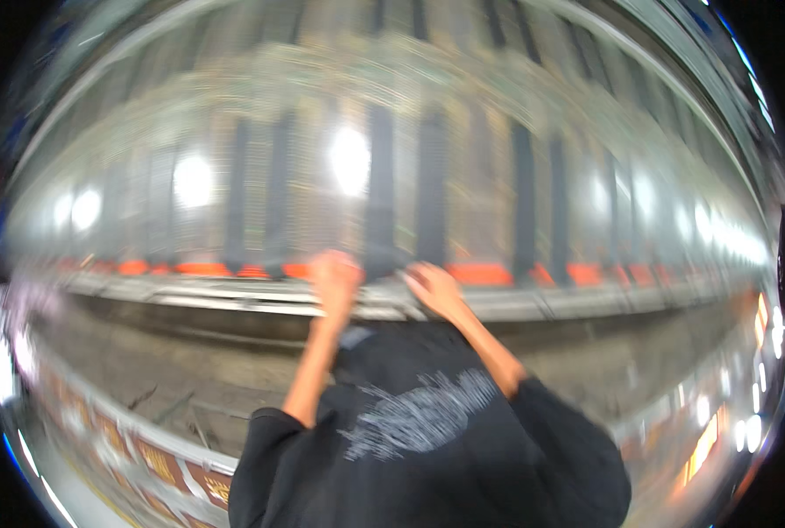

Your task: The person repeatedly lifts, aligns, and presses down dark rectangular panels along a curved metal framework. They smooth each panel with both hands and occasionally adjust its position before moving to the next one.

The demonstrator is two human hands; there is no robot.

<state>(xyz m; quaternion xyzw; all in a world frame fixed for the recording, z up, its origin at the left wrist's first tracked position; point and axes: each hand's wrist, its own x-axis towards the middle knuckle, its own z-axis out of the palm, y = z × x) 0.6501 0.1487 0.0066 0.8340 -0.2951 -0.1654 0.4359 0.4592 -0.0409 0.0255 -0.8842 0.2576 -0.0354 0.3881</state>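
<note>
My left hand (335,277) is at the near edge of a long surface covered with shiny, see-through sheeting (322,194). It is smeared by motion, so its fingers do not show clearly. My right hand (434,289) is a short way to the right at the same edge, its fingers bent toward the left and also blurred. A dark band (380,194) runs away from me between the two hands. Whether either hand grips the sheeting or the band cannot be made out.
A pale metal rail (577,304) runs along the near edge, with orange-red pieces (480,275) just beyond it. More dark bands (524,194) cross the surface. Below the rail is a brownish floor (190,370). Brown printed boxes or panels (159,462) stand at lower left.
</note>
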